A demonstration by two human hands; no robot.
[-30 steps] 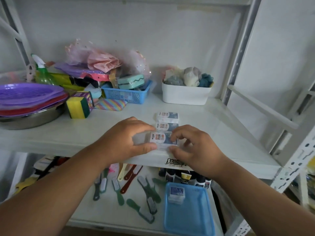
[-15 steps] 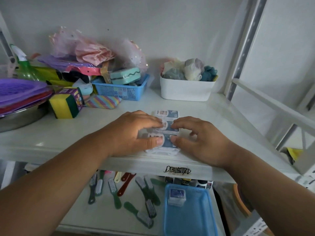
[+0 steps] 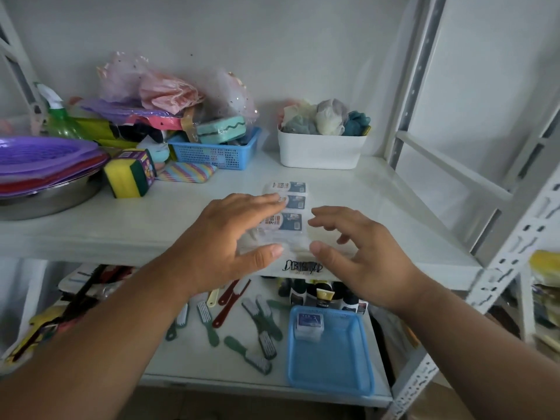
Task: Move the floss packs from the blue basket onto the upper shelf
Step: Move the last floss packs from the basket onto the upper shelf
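White metal shelving is filling the view, its upper shelf (image 3: 394,207) smooth and glossy. Three flat, rectangular floss packs (image 3: 289,204) in clear crinkly wrap are lying in a row near its front edge, running toward 12 o'clock. Both hands are hovering with fingers spread and relaxed, grasping nothing: the left hand (image 3: 230,237) is lying over the row's left side, its fingertips at the middle pack, while the right hand (image 3: 360,247) is hanging just beside the nearest pack at 3 o'clock. At 6 o'clock, on the lower shelf, the blue basket (image 3: 330,368), a shallow plastic tray with mesh walls, is holding one boxy floss pack (image 3: 309,325) in its far left corner. Bristly long-handled brushes (image 3: 257,328) are lying scattered at the basket's 9 o'clock.
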